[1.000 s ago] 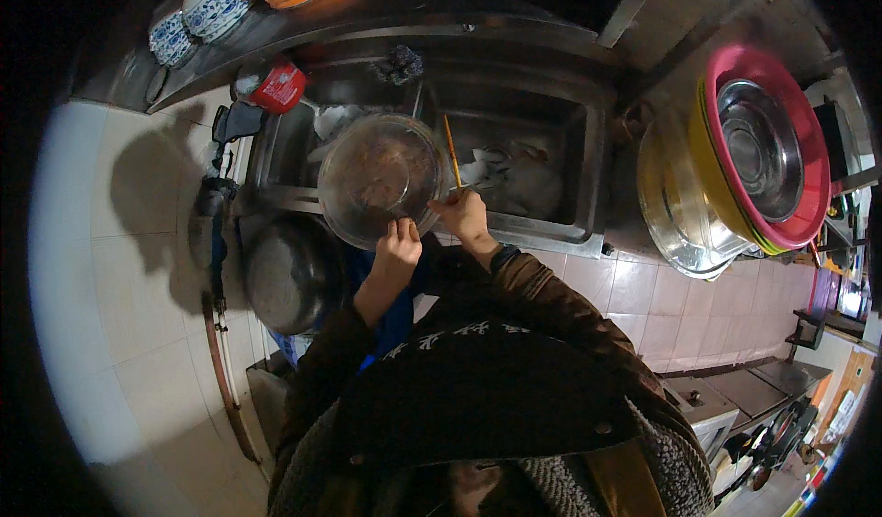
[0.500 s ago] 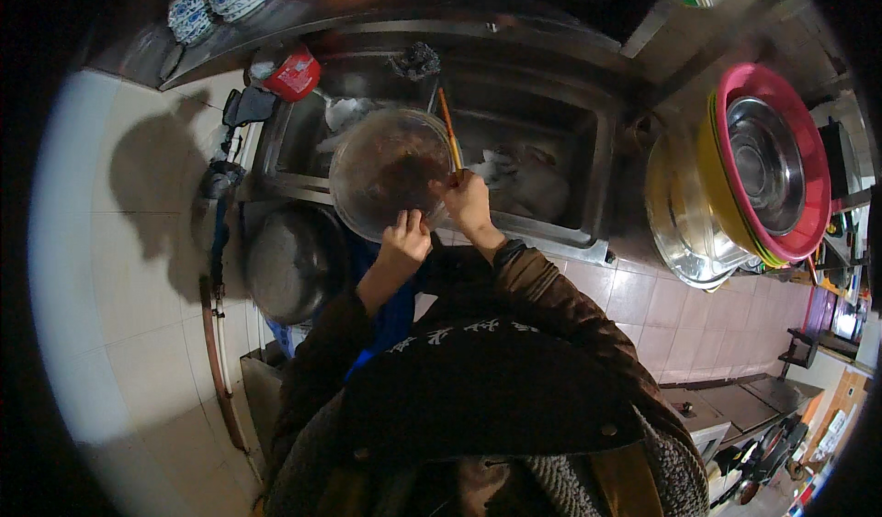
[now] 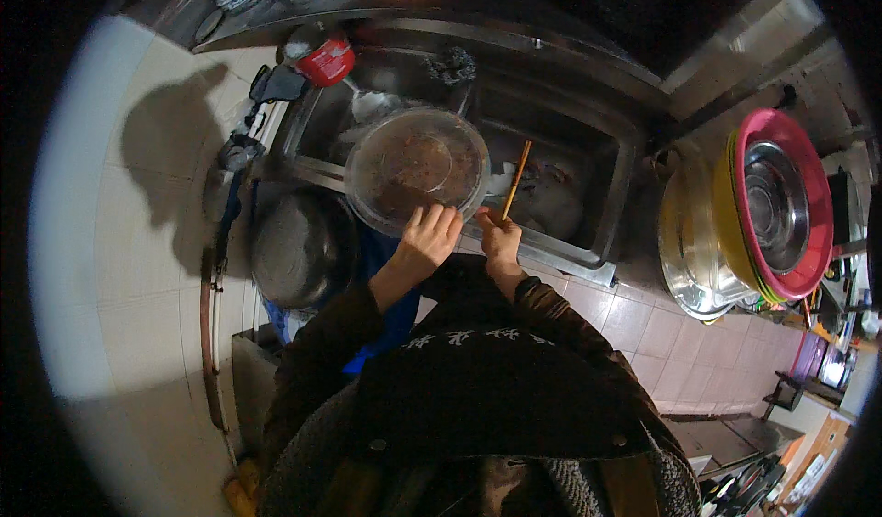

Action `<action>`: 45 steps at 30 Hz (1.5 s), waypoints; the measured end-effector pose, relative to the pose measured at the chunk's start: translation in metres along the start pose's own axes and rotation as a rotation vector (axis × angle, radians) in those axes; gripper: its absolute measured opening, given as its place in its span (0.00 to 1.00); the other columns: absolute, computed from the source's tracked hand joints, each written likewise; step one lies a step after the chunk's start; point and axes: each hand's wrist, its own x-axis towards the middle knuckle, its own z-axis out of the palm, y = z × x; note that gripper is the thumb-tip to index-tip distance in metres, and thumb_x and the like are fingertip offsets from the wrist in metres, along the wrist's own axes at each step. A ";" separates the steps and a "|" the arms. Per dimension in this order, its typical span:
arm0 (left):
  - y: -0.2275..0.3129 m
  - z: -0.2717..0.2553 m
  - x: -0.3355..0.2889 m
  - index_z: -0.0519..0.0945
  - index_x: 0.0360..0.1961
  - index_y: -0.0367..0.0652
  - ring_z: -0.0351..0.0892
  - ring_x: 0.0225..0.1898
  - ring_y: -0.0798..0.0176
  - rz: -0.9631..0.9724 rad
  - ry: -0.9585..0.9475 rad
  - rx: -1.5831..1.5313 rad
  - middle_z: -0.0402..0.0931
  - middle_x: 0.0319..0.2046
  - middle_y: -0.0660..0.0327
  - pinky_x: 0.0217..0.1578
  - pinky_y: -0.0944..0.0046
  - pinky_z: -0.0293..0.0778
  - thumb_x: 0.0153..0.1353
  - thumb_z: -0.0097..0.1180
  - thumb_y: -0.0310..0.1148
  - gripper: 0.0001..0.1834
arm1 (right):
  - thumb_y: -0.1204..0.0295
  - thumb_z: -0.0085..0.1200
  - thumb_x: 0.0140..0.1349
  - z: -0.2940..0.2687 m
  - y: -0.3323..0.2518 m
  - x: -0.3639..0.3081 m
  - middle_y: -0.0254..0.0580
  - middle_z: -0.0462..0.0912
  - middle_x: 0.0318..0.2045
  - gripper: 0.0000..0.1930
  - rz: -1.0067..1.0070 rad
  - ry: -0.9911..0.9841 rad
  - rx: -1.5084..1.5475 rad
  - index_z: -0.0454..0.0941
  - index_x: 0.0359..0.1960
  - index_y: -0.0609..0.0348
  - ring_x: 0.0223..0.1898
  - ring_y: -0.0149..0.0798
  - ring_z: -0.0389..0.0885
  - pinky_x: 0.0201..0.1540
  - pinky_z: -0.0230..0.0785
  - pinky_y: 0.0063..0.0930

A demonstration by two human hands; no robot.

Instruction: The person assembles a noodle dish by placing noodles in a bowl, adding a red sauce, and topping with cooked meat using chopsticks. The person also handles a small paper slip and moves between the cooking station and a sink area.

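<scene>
Grips the clear round tub (image 3: 418,170) just ahead by its near rim with the curled left hand (image 3: 427,243), clasps chopsticks (image 3: 517,179) in the mostly closed right hand (image 3: 499,241), and could tip the tub through lopsided rim support.

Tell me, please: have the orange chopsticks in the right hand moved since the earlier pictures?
Yes. Against the sink's centre divider, the upper end of the orange chopsticks in the right hand has swung rightward, away from it.

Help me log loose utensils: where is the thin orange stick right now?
In the head view, the thin orange stick is right of centre in the right hand, seen against the right-hand sink basin, right of the round clear container.
</scene>
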 end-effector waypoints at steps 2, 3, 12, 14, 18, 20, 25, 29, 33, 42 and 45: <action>-0.004 0.005 -0.010 0.79 0.41 0.39 0.75 0.42 0.57 0.022 0.033 -0.025 0.76 0.40 0.58 0.42 0.55 0.71 0.53 0.56 0.32 0.14 | 0.73 0.59 0.60 0.003 0.001 0.000 0.26 0.73 0.20 0.05 0.027 -0.010 0.040 0.82 0.35 0.59 0.16 0.22 0.63 0.18 0.52 0.20; -0.007 0.006 -0.018 0.79 0.43 0.40 0.75 0.45 0.57 0.032 -0.028 -0.037 0.77 0.44 0.57 0.43 0.53 0.71 0.56 0.55 0.33 0.14 | 0.72 0.60 0.59 0.005 0.001 0.000 0.24 0.69 0.17 0.05 0.052 -0.019 0.064 0.81 0.36 0.57 0.13 0.21 0.59 0.16 0.48 0.19; -0.037 -0.020 -0.026 0.80 0.46 0.37 0.76 0.45 0.58 0.072 -0.085 0.008 0.79 0.43 0.56 0.45 0.54 0.71 0.57 0.52 0.32 0.17 | 0.74 0.63 0.57 0.006 0.001 0.002 0.26 0.72 0.17 0.05 0.192 -0.010 0.249 0.79 0.33 0.56 0.12 0.23 0.58 0.15 0.49 0.20; -0.041 -0.029 -0.009 0.81 0.45 0.37 0.77 0.43 0.58 0.117 0.016 0.032 0.79 0.41 0.56 0.44 0.55 0.72 0.57 0.52 0.32 0.17 | 0.76 0.61 0.57 0.007 0.002 0.004 0.28 0.74 0.19 0.04 0.198 0.002 0.267 0.80 0.33 0.56 0.12 0.23 0.59 0.14 0.49 0.19; -0.061 -0.048 0.023 0.81 0.43 0.37 0.76 0.42 0.57 0.098 0.204 0.103 0.78 0.40 0.57 0.41 0.57 0.71 0.56 0.52 0.31 0.15 | 0.76 0.58 0.59 0.003 0.005 0.008 0.30 0.76 0.19 0.03 0.180 -0.048 0.245 0.80 0.35 0.56 0.12 0.22 0.58 0.14 0.47 0.20; -0.072 -0.056 0.036 0.80 0.45 0.39 0.75 0.44 0.58 0.013 0.195 0.108 0.76 0.41 0.59 0.42 0.56 0.70 0.54 0.53 0.30 0.17 | 0.78 0.60 0.58 0.001 0.004 0.008 0.28 0.72 0.15 0.04 0.204 -0.042 0.260 0.80 0.34 0.57 0.11 0.22 0.56 0.15 0.45 0.18; -0.132 -0.073 0.031 0.82 0.41 0.45 0.76 0.43 0.54 -0.438 0.307 0.099 0.78 0.41 0.61 0.40 0.61 0.73 0.56 0.56 0.27 0.11 | 0.78 0.61 0.57 0.001 0.000 0.008 0.26 0.72 0.18 0.05 0.205 -0.040 0.260 0.80 0.35 0.57 0.12 0.22 0.57 0.15 0.44 0.20; -0.197 -0.073 -0.043 0.82 0.37 0.42 0.78 0.35 0.61 -0.907 0.723 -0.042 0.79 0.33 0.62 0.37 0.64 0.74 0.60 0.60 0.29 0.05 | 0.76 0.63 0.55 0.001 -0.002 0.007 0.25 0.73 0.18 0.05 0.227 -0.065 0.247 0.80 0.33 0.57 0.12 0.21 0.56 0.15 0.44 0.22; -0.203 -0.061 -0.179 0.82 0.36 0.38 0.77 0.33 0.67 -1.342 0.980 -0.541 0.80 0.31 0.63 0.32 0.69 0.73 0.59 0.62 0.31 0.08 | 0.76 0.63 0.57 0.000 0.000 0.009 0.25 0.72 0.17 0.05 0.241 -0.047 0.208 0.80 0.33 0.57 0.12 0.21 0.56 0.15 0.43 0.21; -0.131 0.048 -0.463 0.79 0.40 0.34 0.78 0.37 0.60 -1.787 0.911 -0.954 0.79 0.36 0.54 0.37 0.58 0.73 0.55 0.65 0.40 0.19 | 0.65 0.57 0.64 0.000 -0.019 -0.005 0.24 0.66 0.15 0.09 0.178 -0.065 0.025 0.79 0.31 0.55 0.13 0.21 0.55 0.15 0.47 0.23; -0.120 0.054 -0.492 0.77 0.43 0.32 0.79 0.37 0.57 -1.877 0.332 -0.452 0.80 0.38 0.51 0.39 0.56 0.75 0.55 0.65 0.44 0.25 | 0.58 0.51 0.68 -0.007 -0.027 -0.011 0.26 0.67 0.15 0.15 0.147 -0.067 -0.062 0.76 0.32 0.56 0.12 0.22 0.56 0.14 0.48 0.23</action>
